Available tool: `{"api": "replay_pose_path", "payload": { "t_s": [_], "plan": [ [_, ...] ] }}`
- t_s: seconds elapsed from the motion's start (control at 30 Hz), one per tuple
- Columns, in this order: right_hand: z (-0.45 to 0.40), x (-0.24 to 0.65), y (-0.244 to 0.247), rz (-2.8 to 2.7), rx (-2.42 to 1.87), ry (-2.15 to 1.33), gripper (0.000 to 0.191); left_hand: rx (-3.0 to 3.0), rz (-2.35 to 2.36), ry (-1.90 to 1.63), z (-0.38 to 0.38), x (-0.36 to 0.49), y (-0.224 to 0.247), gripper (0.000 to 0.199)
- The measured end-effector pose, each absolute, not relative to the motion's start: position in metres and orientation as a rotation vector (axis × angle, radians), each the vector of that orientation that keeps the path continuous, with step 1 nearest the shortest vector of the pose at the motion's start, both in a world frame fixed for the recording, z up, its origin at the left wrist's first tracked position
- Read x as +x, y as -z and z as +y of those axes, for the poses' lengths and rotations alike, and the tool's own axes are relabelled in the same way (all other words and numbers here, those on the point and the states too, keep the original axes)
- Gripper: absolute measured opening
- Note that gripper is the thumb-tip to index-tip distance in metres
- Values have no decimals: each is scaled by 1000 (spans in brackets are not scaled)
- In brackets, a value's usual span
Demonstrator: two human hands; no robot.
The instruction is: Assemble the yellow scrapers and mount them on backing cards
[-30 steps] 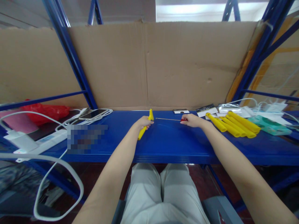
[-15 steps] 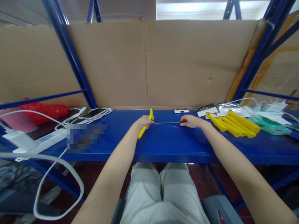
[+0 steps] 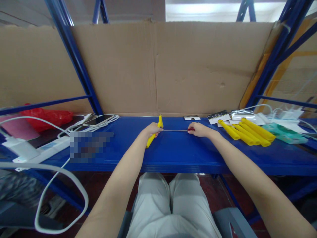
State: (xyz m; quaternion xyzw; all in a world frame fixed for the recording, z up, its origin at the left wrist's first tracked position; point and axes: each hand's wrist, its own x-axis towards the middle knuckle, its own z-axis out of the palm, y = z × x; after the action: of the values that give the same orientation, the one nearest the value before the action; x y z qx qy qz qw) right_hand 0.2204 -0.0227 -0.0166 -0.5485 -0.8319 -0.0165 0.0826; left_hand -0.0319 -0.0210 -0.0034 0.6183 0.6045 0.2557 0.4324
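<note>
My left hand (image 3: 153, 129) is closed around a long yellow plastic handle (image 3: 150, 141), which stands at a slant with a narrower, bent upper end. My right hand (image 3: 198, 129) grips a screwdriver by its red handle (image 3: 191, 129), mostly covered by the fingers. The thin metal shaft (image 3: 175, 130) runs level to the left, and its tip meets the yellow handle beside my left fingers. Whether the tip sits in the handle or only against it, I cannot tell. Both hands are just above the blue table (image 3: 170, 152).
Several yellow handles (image 3: 247, 134) lie on the right beside black-and-white cards (image 3: 219, 117) and a green plastic bag (image 3: 284, 133). A small dark card (image 3: 192, 117) lies at the back. On the left are a white power strip (image 3: 53, 148), cables and a red bag (image 3: 53, 119). Cardboard (image 3: 158, 66) walls the back.
My right hand has moved slightly left with the screwdriver, so the visible shaft is shorter. My left hand and the yellow handle have stayed in place.
</note>
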Motion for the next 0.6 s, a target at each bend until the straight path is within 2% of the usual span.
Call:
{"api": "replay_pose_path", "payload": {
  "t_s": [0.17, 0.27, 0.43, 0.5, 0.6],
  "plan": [
    [-20, 227, 17, -2430, -1604, -53, 18, 1560, 1499, -620, -21, -32, 3, 4],
    [-20, 230, 16, -2407, -1612, -72, 21, 1598, 1496, -626, -20, -32, 4, 21],
    [-22, 231, 13, -2384, -1616, -93, 24, 1723, 1476, -667, -19, -29, 10, 71],
    [-24, 231, 12, -2373, -1615, -97, 23, 1810, 1461, -667, -18, -29, 12, 78],
    [-24, 230, 10, -2370, -1618, -98, 21, 1980, 1497, -626, -17, -29, 15, 73]
  ]
}}
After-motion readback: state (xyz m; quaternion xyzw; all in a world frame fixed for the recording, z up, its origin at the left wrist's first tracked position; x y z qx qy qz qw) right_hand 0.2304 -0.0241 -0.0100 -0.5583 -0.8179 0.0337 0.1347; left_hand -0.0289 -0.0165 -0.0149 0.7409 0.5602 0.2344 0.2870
